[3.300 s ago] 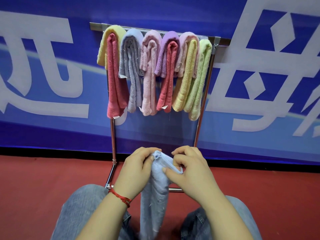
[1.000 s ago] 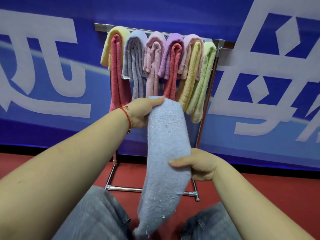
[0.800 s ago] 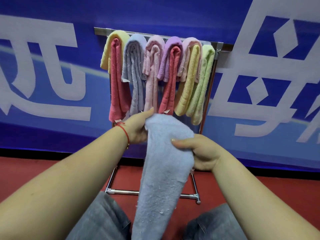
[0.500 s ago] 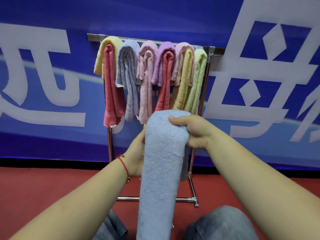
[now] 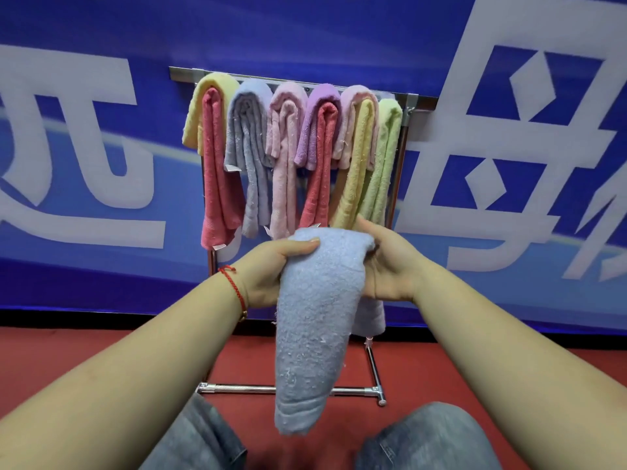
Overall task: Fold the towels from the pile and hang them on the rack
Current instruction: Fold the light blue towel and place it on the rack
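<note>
Head view: light-blue terry towel [image 5: 317, 320], folded into long strip, draped over fold between left hand [image 5: 271, 271] and right hand [image 5: 390, 266] — both pinch top bend, tails hang below grip. Soft, light, floppy — hold at fold. Chrome rack [image 5: 412, 103] beyond grip, crowded.

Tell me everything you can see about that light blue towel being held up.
The light blue towel looks like fuzzy terry cloth with small lint flecks. It is folded over double, its fold uppermost, and hangs down in front of the rack, apart from it. The left hand grips the fold, thumb on top; the right hand holds its other side.
</note>
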Demonstrator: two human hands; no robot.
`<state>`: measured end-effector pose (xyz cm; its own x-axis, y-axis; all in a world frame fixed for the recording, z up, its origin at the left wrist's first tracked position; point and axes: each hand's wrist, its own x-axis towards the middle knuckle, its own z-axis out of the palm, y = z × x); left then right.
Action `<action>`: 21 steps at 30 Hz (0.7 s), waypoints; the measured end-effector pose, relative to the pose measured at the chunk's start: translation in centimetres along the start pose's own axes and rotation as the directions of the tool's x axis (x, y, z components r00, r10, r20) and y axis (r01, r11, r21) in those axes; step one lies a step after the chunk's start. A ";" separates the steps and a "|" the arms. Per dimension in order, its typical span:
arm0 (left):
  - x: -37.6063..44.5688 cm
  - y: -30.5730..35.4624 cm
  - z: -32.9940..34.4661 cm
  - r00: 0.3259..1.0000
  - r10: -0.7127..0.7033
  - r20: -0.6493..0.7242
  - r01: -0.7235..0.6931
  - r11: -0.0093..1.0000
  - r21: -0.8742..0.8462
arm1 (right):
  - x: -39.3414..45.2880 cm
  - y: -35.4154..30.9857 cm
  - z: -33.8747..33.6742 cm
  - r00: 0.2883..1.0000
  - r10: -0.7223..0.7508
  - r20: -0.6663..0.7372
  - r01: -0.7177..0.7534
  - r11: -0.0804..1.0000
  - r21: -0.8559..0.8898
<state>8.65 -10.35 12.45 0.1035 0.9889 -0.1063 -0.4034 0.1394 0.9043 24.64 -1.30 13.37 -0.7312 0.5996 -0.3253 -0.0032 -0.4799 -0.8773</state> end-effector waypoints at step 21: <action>-2.6 8.4 0.2 0.971 0.125 -0.204 -0.076 0.970 0.231 | 0.8 3.8 1.2 0.803 -0.561 -0.202 0.344 0.713 -0.612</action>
<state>5.20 -11.73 20.40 -0.1353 0.9880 -0.0748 -0.1889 0.0483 0.9808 23.22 -3.41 10.21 -0.4478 0.8797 0.1596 0.1633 0.2560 -0.9528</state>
